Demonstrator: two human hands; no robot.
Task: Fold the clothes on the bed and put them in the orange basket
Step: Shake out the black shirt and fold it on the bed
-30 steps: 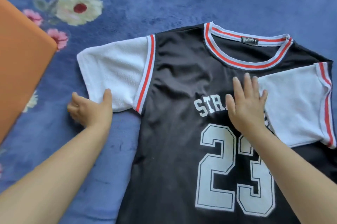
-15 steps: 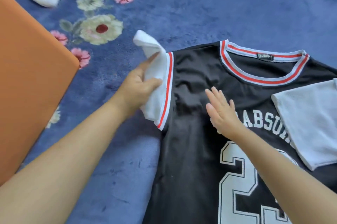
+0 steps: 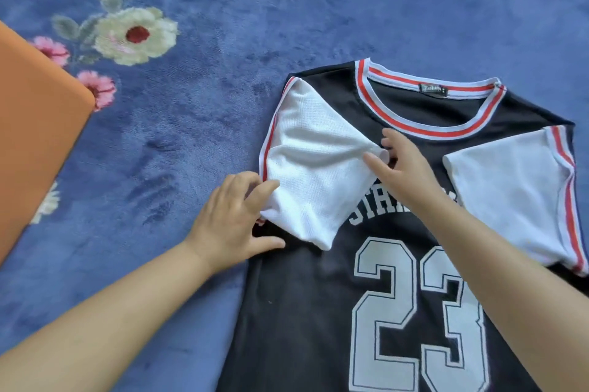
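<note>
Jersey (image 3: pixel 318 312) flat on bedspread (image 3: pixel 318 9), both sleeves folded onto its chest, basket (image 3: pixel 35 143) far left

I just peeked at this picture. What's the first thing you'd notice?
The big black jersey with a white 23, spread on the blue flowered blanket, fills the lower right. Its two white sleeves are folded onto its chest; the left hand grips one sleeve's edge, and the right hand pinches its corner. An orange basket sits at the left edge.
</note>
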